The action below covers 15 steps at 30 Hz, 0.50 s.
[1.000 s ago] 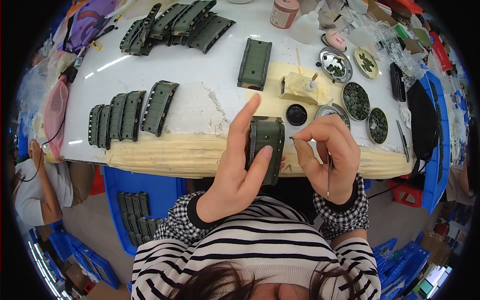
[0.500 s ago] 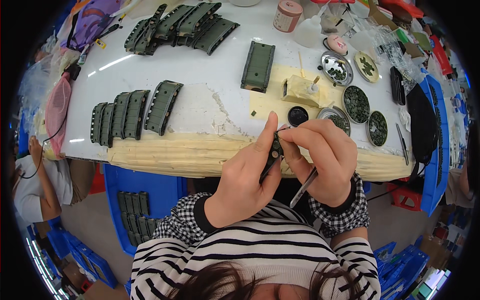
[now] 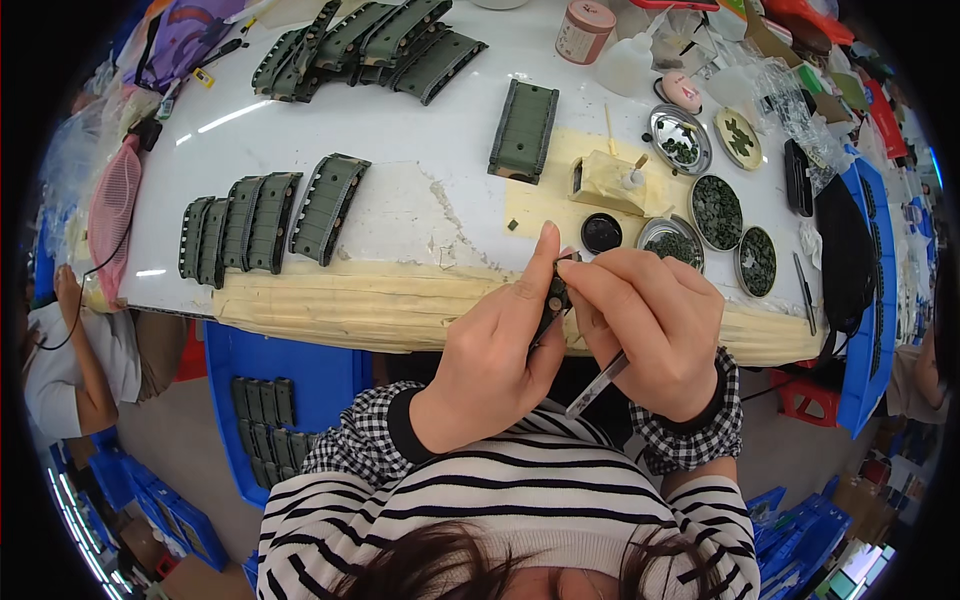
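Right now my left hand (image 3: 495,360) is curled around a dark green track piece (image 3: 552,300), thumb and forefinger pinching it edge-on so I see only its thin side, held up just off the near edge of the table (image 3: 400,215). My right hand (image 3: 655,335) is closed too: its fingertips press against the same piece from the right, and a slim metal tweezer (image 3: 597,385) is tucked in the palm, its tip slanting down toward my striped top (I cannot tell how firmly it is gripped). Both hands touch each other around the piece, above the strip of yellowish masking tape (image 3: 330,305) that lines the table's front edge. Just beyond the fingers sits a small black round lid (image 3: 601,233), and beside it a cluster of round metal dishes (image 3: 716,212) filled with tiny dark parts. A beige taped block (image 3: 612,182) with a small stick standing in it lies behind those. Farther out, a single green track section (image 3: 524,130) lies flat near the table's middle, a row of similar track sections (image 3: 268,220) lines up to my left, and a larger pile of them (image 3: 370,45) rests at the far edge. Below the table on my left, a blue crate (image 3: 280,375) holds more of the green pieces.
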Motion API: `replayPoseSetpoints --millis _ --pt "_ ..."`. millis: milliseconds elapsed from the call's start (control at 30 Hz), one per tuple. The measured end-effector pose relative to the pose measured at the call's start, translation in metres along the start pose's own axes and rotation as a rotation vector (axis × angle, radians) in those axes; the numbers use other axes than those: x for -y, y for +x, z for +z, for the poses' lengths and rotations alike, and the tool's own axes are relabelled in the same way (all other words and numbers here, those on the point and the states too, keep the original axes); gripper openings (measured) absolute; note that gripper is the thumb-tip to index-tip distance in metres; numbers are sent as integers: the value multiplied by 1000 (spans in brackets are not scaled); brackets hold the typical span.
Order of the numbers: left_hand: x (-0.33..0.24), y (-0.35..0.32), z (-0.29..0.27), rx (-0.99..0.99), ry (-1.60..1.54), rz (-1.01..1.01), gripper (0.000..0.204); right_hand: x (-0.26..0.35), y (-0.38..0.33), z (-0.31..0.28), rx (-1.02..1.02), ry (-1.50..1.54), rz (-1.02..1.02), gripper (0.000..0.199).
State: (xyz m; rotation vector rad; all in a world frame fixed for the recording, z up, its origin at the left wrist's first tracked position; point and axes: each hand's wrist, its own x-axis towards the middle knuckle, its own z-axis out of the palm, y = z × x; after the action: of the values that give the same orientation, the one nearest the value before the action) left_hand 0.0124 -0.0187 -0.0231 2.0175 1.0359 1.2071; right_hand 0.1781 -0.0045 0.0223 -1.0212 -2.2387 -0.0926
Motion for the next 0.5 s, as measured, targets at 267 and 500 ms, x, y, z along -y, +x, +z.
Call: replayPoseSetpoints --millis 267,500 --pt "-2 -1 -3 29 19 2 65 -10 2 -2 35 135 17 35" --pt "-1 -2 -1 55 -57 -2 71 -25 0 -12 131 25 -175 31"
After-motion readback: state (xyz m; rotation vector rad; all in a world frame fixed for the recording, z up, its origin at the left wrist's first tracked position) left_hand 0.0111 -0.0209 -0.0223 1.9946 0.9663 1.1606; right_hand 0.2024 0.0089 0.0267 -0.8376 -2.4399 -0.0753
